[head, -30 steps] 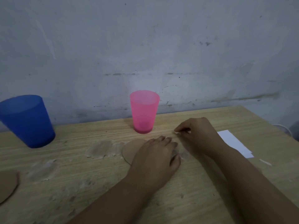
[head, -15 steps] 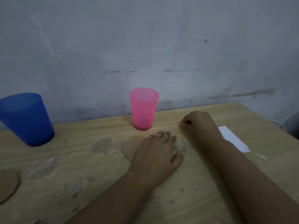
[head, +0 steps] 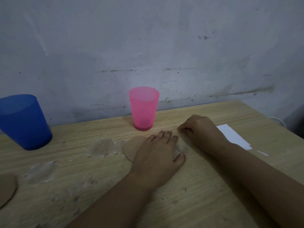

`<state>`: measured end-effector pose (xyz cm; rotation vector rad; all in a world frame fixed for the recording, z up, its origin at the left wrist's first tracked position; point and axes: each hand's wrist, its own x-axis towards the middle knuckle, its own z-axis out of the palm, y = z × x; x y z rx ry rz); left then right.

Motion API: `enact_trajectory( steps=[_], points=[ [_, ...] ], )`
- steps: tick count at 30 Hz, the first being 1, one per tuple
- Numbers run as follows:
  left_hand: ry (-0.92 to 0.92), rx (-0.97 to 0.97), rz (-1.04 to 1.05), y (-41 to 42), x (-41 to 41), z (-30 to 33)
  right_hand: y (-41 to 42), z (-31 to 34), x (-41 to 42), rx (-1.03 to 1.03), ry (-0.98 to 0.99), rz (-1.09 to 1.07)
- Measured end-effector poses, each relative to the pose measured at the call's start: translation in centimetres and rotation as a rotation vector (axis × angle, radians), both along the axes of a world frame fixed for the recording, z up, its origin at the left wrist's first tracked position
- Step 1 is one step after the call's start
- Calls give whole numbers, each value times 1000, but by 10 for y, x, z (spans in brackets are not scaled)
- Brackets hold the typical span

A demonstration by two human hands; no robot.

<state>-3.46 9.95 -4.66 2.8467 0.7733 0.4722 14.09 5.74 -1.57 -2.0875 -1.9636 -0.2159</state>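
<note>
At the far left edge of the wooden table [head: 205, 198] lies a brown cardboard piece [head: 6, 188], with a blue cup [head: 24, 122] upright behind it. Toward the middle, a cardboard circle [head: 131, 148] lies flat just in front of the pink cup [head: 144, 107]. The left hand [head: 158, 155] presses flat on the circle, fingers straight. The right hand [head: 202, 130] rests just beside it, fingers curled with the tips against the tabletop; I cannot tell if they pinch anything. A white paper [head: 233, 137] lies farther right.
</note>
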Motion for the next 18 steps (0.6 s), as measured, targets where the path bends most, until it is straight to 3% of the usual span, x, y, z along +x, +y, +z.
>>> enact_trajectory(
  steps=[9,18],
  points=[
    [-13,-4,1,-1,1,0,44,1,11,1,-43,-215],
    [-7,-11,-6,0,0,1,5,9,11,-4,33,68]
  ],
)
